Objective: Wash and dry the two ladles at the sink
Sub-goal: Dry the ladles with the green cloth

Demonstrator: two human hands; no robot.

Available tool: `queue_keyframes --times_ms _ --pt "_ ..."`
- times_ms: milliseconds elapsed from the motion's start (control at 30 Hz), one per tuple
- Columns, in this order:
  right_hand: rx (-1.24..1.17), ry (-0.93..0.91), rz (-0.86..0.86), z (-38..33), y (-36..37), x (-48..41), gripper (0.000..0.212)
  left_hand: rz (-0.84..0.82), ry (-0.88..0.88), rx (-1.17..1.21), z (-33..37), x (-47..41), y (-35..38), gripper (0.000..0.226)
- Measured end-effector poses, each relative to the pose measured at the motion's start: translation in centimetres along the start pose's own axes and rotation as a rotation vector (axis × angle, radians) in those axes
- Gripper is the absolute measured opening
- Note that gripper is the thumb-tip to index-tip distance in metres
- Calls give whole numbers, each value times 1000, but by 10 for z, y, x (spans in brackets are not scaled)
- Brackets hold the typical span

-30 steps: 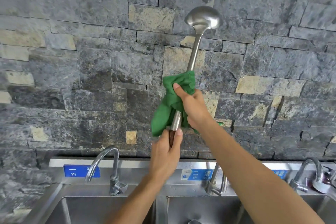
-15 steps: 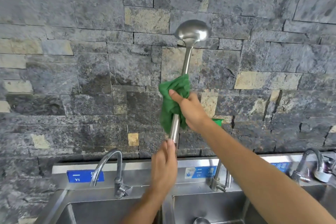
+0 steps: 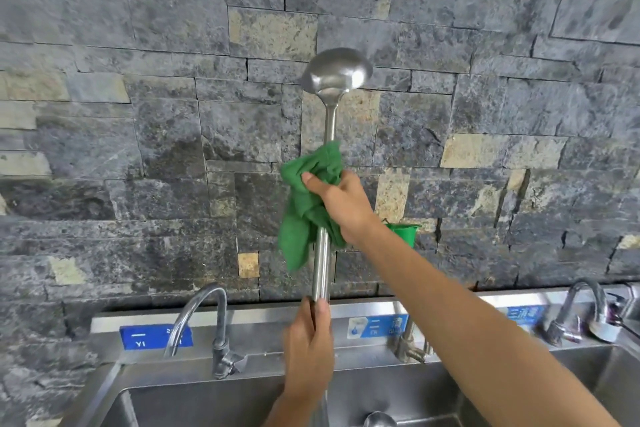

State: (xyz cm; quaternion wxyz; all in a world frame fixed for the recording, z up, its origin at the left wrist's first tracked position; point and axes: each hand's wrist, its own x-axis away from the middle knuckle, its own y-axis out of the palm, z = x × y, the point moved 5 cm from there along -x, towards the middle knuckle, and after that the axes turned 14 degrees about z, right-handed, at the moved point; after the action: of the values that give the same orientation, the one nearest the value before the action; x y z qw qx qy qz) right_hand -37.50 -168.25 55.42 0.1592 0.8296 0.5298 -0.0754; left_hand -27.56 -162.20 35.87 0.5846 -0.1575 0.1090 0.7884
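Drying ladle (image 3: pixel 322 263): upright, bowl up, over sink (image 3: pixel 398 388) middle, likely so drips fall into basin. Left hand (image 3: pixel 308 354) grips handle end, steadying. Right hand (image 3: pixel 343 204) squeezes cloth (image 3: pixel 301 218) round shaft. Second ladle (image 3: pixel 379 419) lies in basin.

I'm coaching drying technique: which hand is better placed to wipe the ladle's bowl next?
Right. The right hand grips the green cloth around the ladle, below its bowl; the left hand holds it lower down.
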Motion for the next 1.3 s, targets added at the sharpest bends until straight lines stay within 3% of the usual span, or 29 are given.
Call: queue_keyframes --times_ms 133,233,333,500,633,867,1067,1200,1300 --pt "-15 -55 65 -55 1 -42 4 -52 -38 17 -19 10 -6 68" --pt "-51 -105 136 -74 -4 -56 6 -78 -24 33 -15 6 -6 69" --pt "-20 -88 126 -44 -7 -39 8 -58 36 14 5 -8 -3 63" --pt "-19 22 -32 44 -3 29 16 6 123 77 39 -44 -2 79" --pt "-3 14 -64 64 -5 53 20 34 149 75 39 -50 1 81" --pt "-25 -77 0 -20 6 -1 12 -35 1 132 24 -23 7 88" --pt "-25 -204 200 -85 3 -43 17 -128 -146 228 7 0 0 81" --pt "87 -133 92 -34 -2 -7 10 -83 -170 265 15 -9 2 84" --pt "211 -93 39 40 -9 44 20 -5 -191 286 27 -25 4 91"
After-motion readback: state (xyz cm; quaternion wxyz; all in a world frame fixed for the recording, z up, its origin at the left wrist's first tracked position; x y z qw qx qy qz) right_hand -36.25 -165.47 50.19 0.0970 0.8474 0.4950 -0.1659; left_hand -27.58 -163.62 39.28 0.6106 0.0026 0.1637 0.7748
